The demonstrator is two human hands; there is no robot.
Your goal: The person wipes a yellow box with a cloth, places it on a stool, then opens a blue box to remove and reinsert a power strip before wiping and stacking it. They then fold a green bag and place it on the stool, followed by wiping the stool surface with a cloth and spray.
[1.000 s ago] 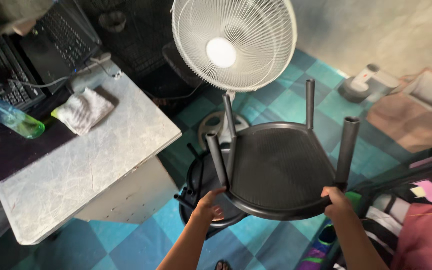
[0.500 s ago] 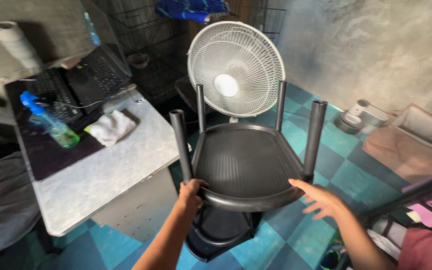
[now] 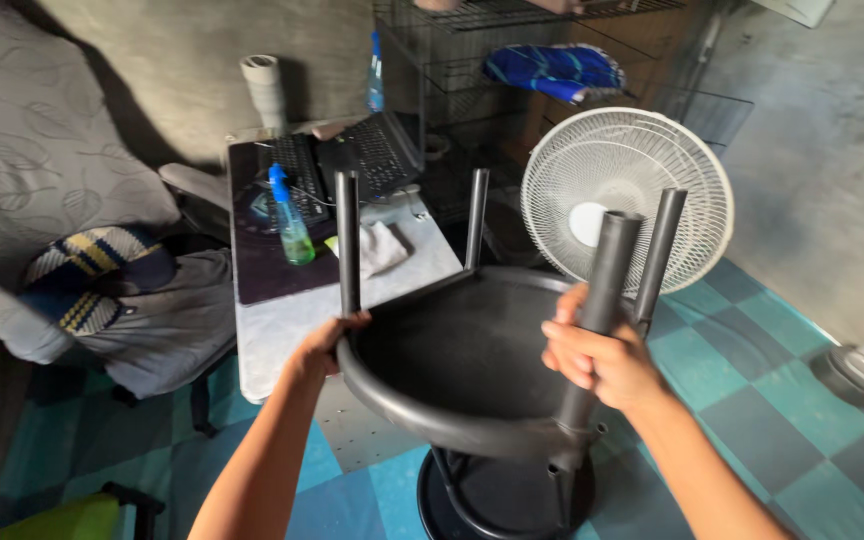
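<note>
left hand [image 3: 327, 345] grips rim of upturned black stool [image 3: 452, 370] | right hand [image 3: 597, 365] clenches 1 leg | white fan [image 3: 627, 200] behind

The upturned black stool [image 3: 452, 360] is being raised and tilted, and one leg [image 3: 597, 300] is now being gripped by the right hand [image 3: 597, 365].

Room dimly lit; daylight was cast from the right onto the white fan [image 3: 627, 205] and tiled floor [image 3: 752, 370]. Left corner was shadowed; edges were stretched, slightly blurred.
</note>
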